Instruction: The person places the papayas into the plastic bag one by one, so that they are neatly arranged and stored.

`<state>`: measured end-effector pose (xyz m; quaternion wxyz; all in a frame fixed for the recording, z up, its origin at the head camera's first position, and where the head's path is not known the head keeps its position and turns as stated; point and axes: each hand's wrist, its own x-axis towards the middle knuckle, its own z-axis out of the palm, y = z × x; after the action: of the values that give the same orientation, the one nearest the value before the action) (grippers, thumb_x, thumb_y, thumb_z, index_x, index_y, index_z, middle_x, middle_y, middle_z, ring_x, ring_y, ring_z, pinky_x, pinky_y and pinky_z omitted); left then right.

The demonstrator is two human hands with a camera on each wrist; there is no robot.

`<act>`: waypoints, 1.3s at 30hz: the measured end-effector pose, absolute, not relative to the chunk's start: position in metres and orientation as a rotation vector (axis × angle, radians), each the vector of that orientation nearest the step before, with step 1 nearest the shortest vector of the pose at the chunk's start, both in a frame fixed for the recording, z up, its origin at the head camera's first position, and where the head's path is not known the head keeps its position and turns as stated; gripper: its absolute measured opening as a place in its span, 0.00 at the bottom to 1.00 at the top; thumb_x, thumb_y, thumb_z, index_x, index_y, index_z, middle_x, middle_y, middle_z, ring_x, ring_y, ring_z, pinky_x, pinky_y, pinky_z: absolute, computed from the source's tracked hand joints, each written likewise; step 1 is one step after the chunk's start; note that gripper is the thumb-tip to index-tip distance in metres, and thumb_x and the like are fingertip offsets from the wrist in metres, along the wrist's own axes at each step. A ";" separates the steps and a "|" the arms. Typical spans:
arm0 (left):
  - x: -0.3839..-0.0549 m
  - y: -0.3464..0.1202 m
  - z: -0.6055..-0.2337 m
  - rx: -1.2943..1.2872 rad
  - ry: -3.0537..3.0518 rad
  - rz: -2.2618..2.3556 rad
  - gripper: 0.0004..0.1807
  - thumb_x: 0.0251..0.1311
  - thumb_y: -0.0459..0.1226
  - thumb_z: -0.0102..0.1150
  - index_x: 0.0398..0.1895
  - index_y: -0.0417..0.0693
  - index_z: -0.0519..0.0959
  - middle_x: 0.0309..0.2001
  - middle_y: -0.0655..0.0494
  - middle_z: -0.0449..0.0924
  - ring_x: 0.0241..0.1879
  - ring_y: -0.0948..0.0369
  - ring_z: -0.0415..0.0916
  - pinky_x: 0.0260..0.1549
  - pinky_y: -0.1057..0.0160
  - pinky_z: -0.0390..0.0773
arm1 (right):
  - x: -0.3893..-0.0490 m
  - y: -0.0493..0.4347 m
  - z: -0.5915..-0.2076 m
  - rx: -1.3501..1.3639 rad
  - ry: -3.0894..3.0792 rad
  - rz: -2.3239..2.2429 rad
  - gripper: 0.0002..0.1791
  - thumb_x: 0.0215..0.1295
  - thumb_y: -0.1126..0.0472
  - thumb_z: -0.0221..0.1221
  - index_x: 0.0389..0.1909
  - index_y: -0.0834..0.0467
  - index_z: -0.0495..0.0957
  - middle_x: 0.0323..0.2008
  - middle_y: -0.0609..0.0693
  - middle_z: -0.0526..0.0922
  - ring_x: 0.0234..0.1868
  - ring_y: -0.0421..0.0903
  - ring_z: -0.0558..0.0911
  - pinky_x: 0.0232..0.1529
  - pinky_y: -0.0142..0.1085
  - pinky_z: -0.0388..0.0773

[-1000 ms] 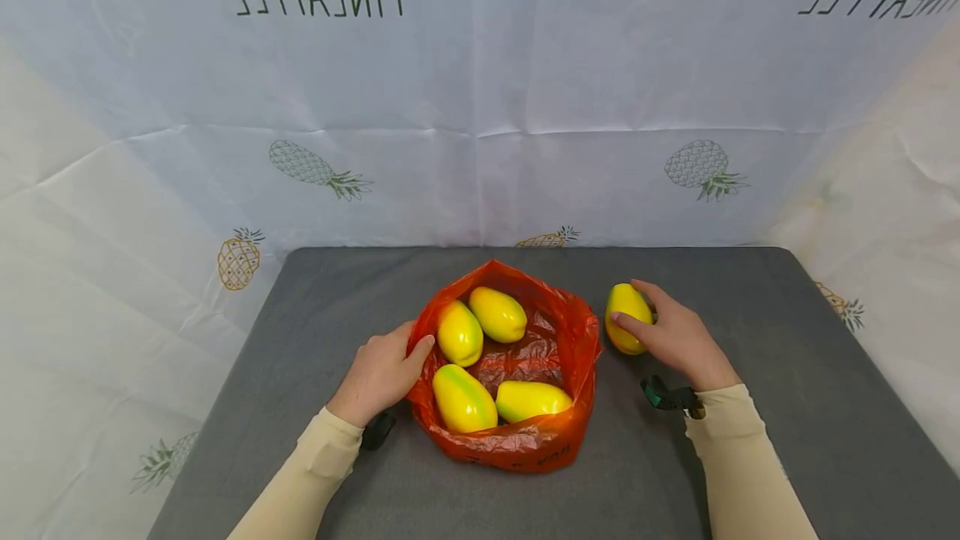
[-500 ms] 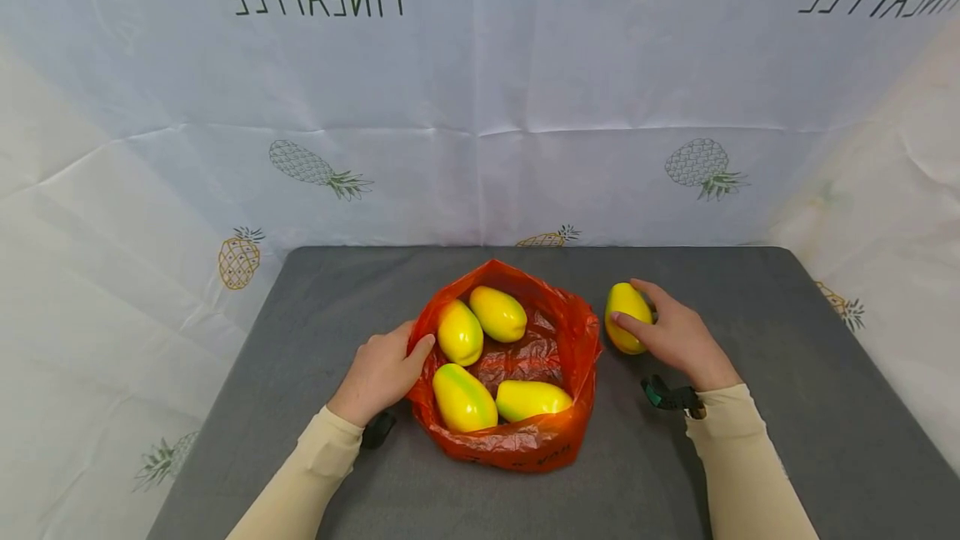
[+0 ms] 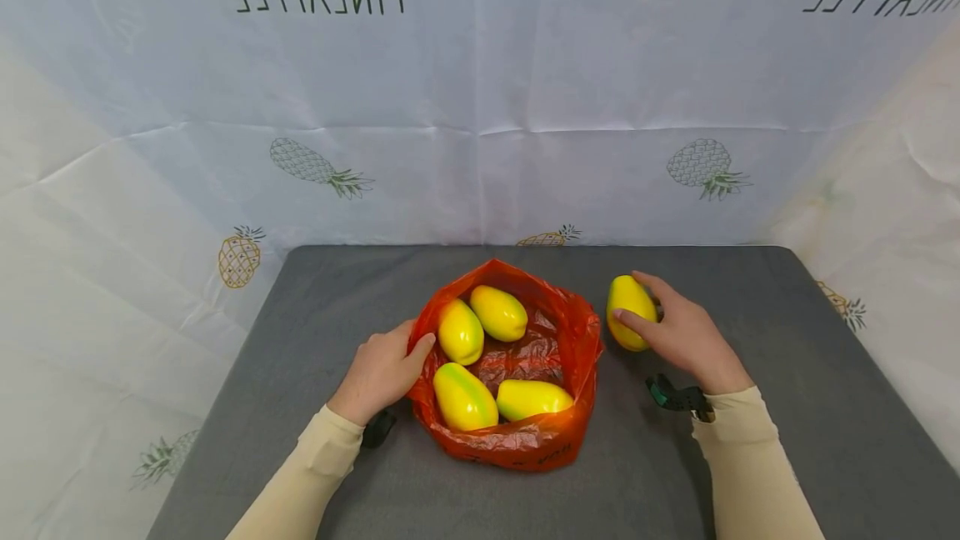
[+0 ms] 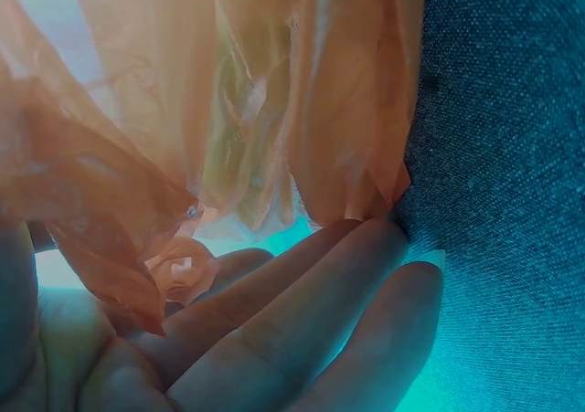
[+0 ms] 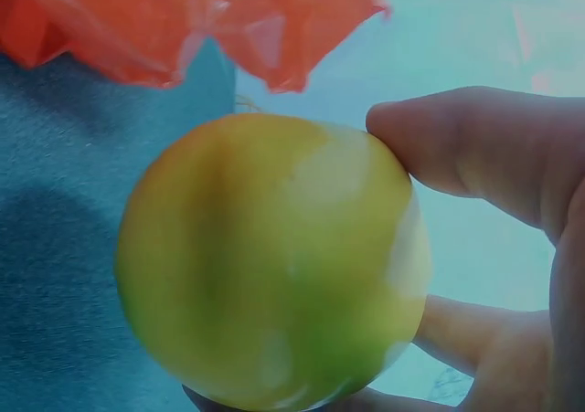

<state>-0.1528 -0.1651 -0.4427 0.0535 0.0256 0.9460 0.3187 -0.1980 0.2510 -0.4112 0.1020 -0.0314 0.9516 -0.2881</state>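
Observation:
A red plastic bag point(image 3: 517, 444) stands with its mouth wide on the grey table, holding several smooth, oval yellow fruits point(image 3: 465, 397) tinged with green. On its left side, my left hand point(image 3: 382, 372) grips the rim, thumb over the edge and the other fingers along the outside. The left wrist view shows those fingers point(image 4: 274, 348) low against the thin film. To the right of the bag, my right hand point(image 3: 693, 336) holds another such fruit point(image 3: 628, 312) between thumb and fingers. Up close, this fruit point(image 5: 274, 261) is yellow with orange and green patches.
The grey table point(image 3: 360, 290) has a white pineapple-print cloth point(image 3: 480, 182) behind it and at both sides. Black wrist straps point(image 3: 678, 397) show below the cuffs. The bag's loose edge point(image 5: 265, 37) hangs at the top of the right wrist view.
My right hand has shifted slightly up and to the right in the head view, the fruit moving with it. My left hand and the bag stay put.

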 end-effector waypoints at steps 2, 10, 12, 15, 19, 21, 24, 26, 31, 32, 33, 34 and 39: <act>-0.153 -0.165 -0.443 0.080 2.876 0.966 0.20 0.79 0.47 0.58 0.62 0.42 0.80 0.26 0.57 0.78 0.22 0.60 0.74 0.26 0.63 0.79 | -0.196 0.250 -0.408 -0.102 2.815 -0.852 0.52 0.77 0.31 0.58 0.88 0.56 0.51 0.76 0.72 0.69 0.66 0.71 0.78 0.59 0.65 0.81; -0.152 -0.165 -0.445 0.090 2.892 0.957 0.20 0.79 0.47 0.58 0.61 0.43 0.81 0.30 0.56 0.82 0.23 0.60 0.75 0.27 0.62 0.80 | -0.185 0.244 -0.392 -0.144 2.849 -0.850 0.51 0.77 0.33 0.59 0.88 0.55 0.52 0.73 0.72 0.73 0.63 0.69 0.80 0.54 0.62 0.84; -0.152 -0.164 -0.445 0.094 2.895 0.961 0.20 0.79 0.47 0.59 0.62 0.43 0.81 0.32 0.55 0.84 0.24 0.61 0.76 0.29 0.61 0.82 | -0.180 0.241 -0.386 -0.170 2.865 -0.853 0.50 0.77 0.33 0.59 0.87 0.55 0.53 0.72 0.71 0.74 0.62 0.68 0.81 0.55 0.61 0.84; -0.152 -0.163 -0.446 0.102 2.897 0.968 0.20 0.79 0.47 0.59 0.62 0.44 0.81 0.34 0.54 0.86 0.25 0.61 0.77 0.30 0.61 0.84 | -0.172 0.237 -0.378 -0.218 2.889 -0.858 0.49 0.77 0.35 0.60 0.87 0.53 0.54 0.72 0.69 0.74 0.61 0.66 0.82 0.54 0.60 0.85; -0.151 -0.162 -0.447 0.099 2.892 0.984 0.20 0.79 0.47 0.59 0.63 0.44 0.81 0.33 0.55 0.85 0.25 0.61 0.78 0.31 0.61 0.85 | -0.166 0.230 -0.367 -0.315 2.909 -0.830 0.47 0.76 0.36 0.61 0.87 0.52 0.56 0.73 0.66 0.74 0.59 0.63 0.82 0.54 0.59 0.85; -0.151 -0.163 -0.446 0.098 2.896 0.989 0.20 0.79 0.47 0.59 0.62 0.44 0.81 0.33 0.55 0.85 0.24 0.61 0.78 0.31 0.61 0.85 | -0.167 0.225 -0.361 -0.367 2.920 -0.808 0.47 0.76 0.35 0.62 0.86 0.51 0.58 0.73 0.65 0.75 0.59 0.61 0.82 0.54 0.58 0.84; -0.150 -0.164 -0.445 0.099 2.903 0.990 0.19 0.79 0.46 0.59 0.61 0.43 0.81 0.31 0.56 0.84 0.24 0.61 0.77 0.30 0.61 0.84 | -0.168 0.216 -0.349 -0.435 2.937 -0.784 0.47 0.75 0.34 0.62 0.86 0.50 0.59 0.72 0.61 0.76 0.57 0.58 0.82 0.53 0.55 0.84; -0.149 -0.164 -0.445 0.102 2.903 0.987 0.19 0.79 0.46 0.59 0.61 0.43 0.81 0.31 0.56 0.84 0.24 0.61 0.77 0.29 0.61 0.84 | -0.169 0.210 -0.341 -0.479 2.937 -0.787 0.47 0.74 0.34 0.62 0.86 0.48 0.59 0.70 0.58 0.78 0.55 0.55 0.81 0.52 0.52 0.83; -0.150 -0.164 -0.445 0.097 2.901 0.977 0.19 0.79 0.47 0.59 0.61 0.44 0.81 0.31 0.56 0.83 0.24 0.61 0.77 0.29 0.62 0.82 | -0.170 0.191 -0.330 -0.605 2.883 -0.796 0.44 0.73 0.37 0.66 0.84 0.42 0.61 0.66 0.50 0.80 0.51 0.49 0.80 0.49 0.45 0.80; -0.150 -0.164 -0.445 0.098 2.903 0.975 0.19 0.79 0.47 0.59 0.61 0.44 0.81 0.31 0.56 0.83 0.24 0.61 0.77 0.29 0.62 0.82 | -0.170 0.187 -0.331 -0.631 2.868 -0.791 0.43 0.72 0.39 0.67 0.84 0.41 0.62 0.65 0.50 0.80 0.50 0.48 0.80 0.48 0.44 0.81; -0.150 -0.164 -0.444 0.100 2.907 0.972 0.19 0.79 0.47 0.59 0.60 0.44 0.81 0.31 0.56 0.83 0.24 0.61 0.77 0.29 0.62 0.82 | -0.171 0.182 -0.332 -0.657 2.856 -0.781 0.43 0.72 0.41 0.68 0.84 0.40 0.63 0.64 0.49 0.80 0.50 0.48 0.80 0.48 0.44 0.81; -0.150 -0.164 -0.445 0.102 2.910 0.969 0.19 0.79 0.47 0.59 0.60 0.44 0.81 0.31 0.56 0.83 0.24 0.61 0.77 0.30 0.62 0.82 | -0.171 0.178 -0.335 -0.679 2.845 -0.771 0.42 0.71 0.42 0.68 0.83 0.39 0.64 0.63 0.49 0.80 0.50 0.47 0.80 0.49 0.44 0.81; -0.150 -0.164 -0.446 0.110 2.923 0.963 0.18 0.79 0.48 0.59 0.58 0.44 0.82 0.30 0.57 0.82 0.24 0.60 0.77 0.30 0.61 0.82 | -0.172 0.156 -0.351 -0.786 2.777 -0.732 0.41 0.70 0.46 0.69 0.81 0.39 0.67 0.63 0.49 0.80 0.51 0.45 0.81 0.52 0.44 0.83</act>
<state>-0.1501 -0.1642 -0.4456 0.0313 0.0357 0.9487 0.3125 -0.1725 0.1560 -0.3512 0.0822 -0.2631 0.9295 -0.2449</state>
